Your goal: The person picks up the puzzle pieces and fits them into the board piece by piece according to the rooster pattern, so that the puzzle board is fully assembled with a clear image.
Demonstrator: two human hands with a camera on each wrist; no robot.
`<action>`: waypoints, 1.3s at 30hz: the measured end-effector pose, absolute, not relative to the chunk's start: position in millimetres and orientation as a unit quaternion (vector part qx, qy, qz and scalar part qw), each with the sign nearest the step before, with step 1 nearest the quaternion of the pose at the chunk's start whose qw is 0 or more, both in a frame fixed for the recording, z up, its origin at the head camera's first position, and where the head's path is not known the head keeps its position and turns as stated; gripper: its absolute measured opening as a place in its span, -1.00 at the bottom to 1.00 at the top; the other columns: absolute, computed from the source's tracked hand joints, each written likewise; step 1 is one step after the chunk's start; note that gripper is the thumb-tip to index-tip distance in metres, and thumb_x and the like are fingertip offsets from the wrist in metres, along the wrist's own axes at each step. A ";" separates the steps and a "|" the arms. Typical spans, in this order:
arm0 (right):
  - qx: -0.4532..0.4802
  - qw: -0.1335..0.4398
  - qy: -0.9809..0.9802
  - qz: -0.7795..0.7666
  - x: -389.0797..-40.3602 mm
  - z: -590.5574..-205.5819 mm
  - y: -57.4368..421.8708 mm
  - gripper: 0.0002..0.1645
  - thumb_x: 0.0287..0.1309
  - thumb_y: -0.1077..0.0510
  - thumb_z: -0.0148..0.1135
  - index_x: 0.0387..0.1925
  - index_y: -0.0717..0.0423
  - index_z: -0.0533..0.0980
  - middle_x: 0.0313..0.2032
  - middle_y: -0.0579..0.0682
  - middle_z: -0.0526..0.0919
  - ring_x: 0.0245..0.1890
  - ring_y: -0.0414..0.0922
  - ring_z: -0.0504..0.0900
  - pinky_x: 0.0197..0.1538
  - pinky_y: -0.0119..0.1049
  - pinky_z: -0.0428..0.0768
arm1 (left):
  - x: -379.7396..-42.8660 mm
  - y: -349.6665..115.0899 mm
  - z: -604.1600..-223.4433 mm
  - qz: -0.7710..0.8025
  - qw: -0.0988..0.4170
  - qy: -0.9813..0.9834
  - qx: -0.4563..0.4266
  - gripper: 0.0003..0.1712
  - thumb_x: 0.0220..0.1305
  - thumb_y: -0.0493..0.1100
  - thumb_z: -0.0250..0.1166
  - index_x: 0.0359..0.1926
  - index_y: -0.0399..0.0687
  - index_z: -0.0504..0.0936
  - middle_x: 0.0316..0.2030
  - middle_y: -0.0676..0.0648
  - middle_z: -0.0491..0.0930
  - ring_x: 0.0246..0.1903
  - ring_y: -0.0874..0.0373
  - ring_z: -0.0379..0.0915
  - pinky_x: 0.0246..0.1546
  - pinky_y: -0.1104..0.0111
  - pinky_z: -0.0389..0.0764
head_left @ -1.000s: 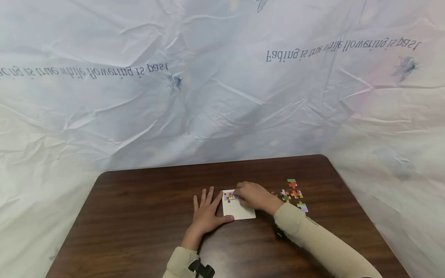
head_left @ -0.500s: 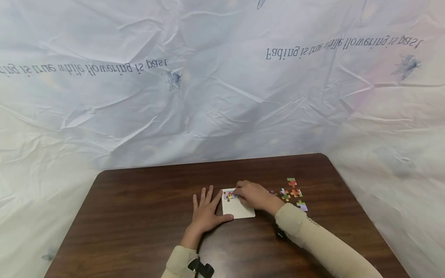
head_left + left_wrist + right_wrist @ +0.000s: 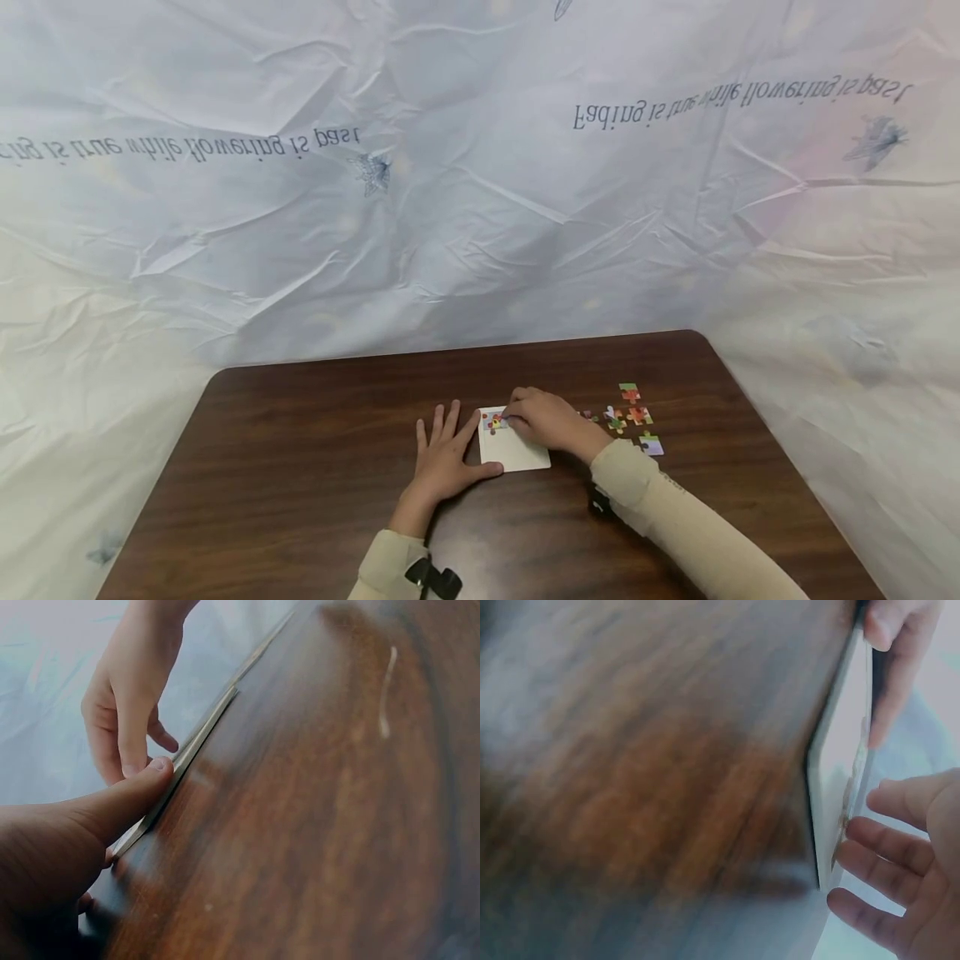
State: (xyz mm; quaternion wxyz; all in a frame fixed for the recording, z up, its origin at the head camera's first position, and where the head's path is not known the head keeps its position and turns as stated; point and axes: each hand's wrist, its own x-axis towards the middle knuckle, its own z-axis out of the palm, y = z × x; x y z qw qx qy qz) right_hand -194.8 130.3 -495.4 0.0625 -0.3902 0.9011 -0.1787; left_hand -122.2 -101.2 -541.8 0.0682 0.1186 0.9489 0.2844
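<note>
A small cream puzzle board [image 3: 521, 454] lies on the brown table, with joined colourful puzzle pieces [image 3: 492, 421] in its upper left. My left hand [image 3: 444, 468] has its fingers spread flat, and the thumb and index finger touch the board's left corners. In the left wrist view, the left thumb [image 3: 127, 796] rests on the board's edge. My right hand [image 3: 546, 417] bends over the board's top, fingertips at a puzzle piece mostly hidden under them. The right wrist view shows these fingers [image 3: 889, 844] curved at the board's edge.
Several loose puzzle pieces [image 3: 638, 416] lie right of the board, some partly behind the right wrist. The dark wooden table [image 3: 315, 475] has a far edge against a crumpled pale curtain [image 3: 450, 208] with printed writing.
The right fingertips have shifted very slightly at the same spot on the board, and the right forearm has turned a little. The left hand stays in place.
</note>
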 end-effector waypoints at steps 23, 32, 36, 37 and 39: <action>-0.238 0.073 0.959 -0.133 -231.9 -481.9 299.7 -0.77 0.37 0.32 0.33 0.01 0.34 0.66 -0.01 0.29 0.68 -0.08 0.20 0.69 -0.06 0.15 0.68 | -109.0 -89.2 -548.4 0.276 0.044 0.955 0.101 0.23 0.16 0.54 0.41 0.67 0.09 0.20 0.68 -0.25 -0.10 0.65 -0.31 -0.39 0.50 -0.37 -0.41; -0.232 0.087 0.957 -0.149 -233.5 -490.8 314.5 -0.79 0.36 0.32 0.34 -0.03 0.37 0.68 -0.06 0.29 0.69 -0.21 0.10 0.70 -0.15 0.09 0.70 | -110.4 -87.6 -546.9 0.277 0.048 0.955 0.097 0.23 0.15 0.52 0.42 0.67 0.09 0.20 0.68 -0.24 -0.11 0.65 -0.30 -0.40 0.50 -0.36 -0.42; -0.231 0.105 0.958 -0.136 -237.4 -486.6 308.9 -0.74 0.35 0.26 0.39 -0.04 0.40 0.68 -0.08 0.28 0.68 -0.18 0.14 0.69 -0.10 0.13 0.69 | -110.4 -87.3 -546.4 0.278 0.048 0.954 0.098 0.22 0.16 0.52 0.42 0.67 0.08 0.20 0.68 -0.25 -0.11 0.65 -0.31 -0.40 0.50 -0.37 -0.43; -0.228 0.113 0.957 -0.138 -238.4 -485.8 308.1 -0.75 0.35 0.25 0.40 -0.05 0.38 0.69 -0.12 0.25 0.70 -0.22 0.12 0.69 -0.13 0.11 0.70 | -110.5 -87.3 -546.2 0.277 0.049 0.955 0.098 0.22 0.16 0.52 0.42 0.67 0.09 0.20 0.68 -0.24 -0.11 0.65 -0.30 -0.40 0.50 -0.37 -0.43; -0.225 0.122 0.956 -0.145 -240.0 -484.9 307.7 -0.72 0.34 0.24 0.42 -0.04 0.39 0.70 -0.18 0.20 0.72 -0.28 0.04 0.70 -0.16 0.07 0.71 | -110.9 -87.2 -545.7 0.275 0.048 0.955 0.098 0.22 0.16 0.52 0.42 0.67 0.09 0.20 0.68 -0.24 -0.11 0.65 -0.30 -0.40 0.50 -0.36 -0.43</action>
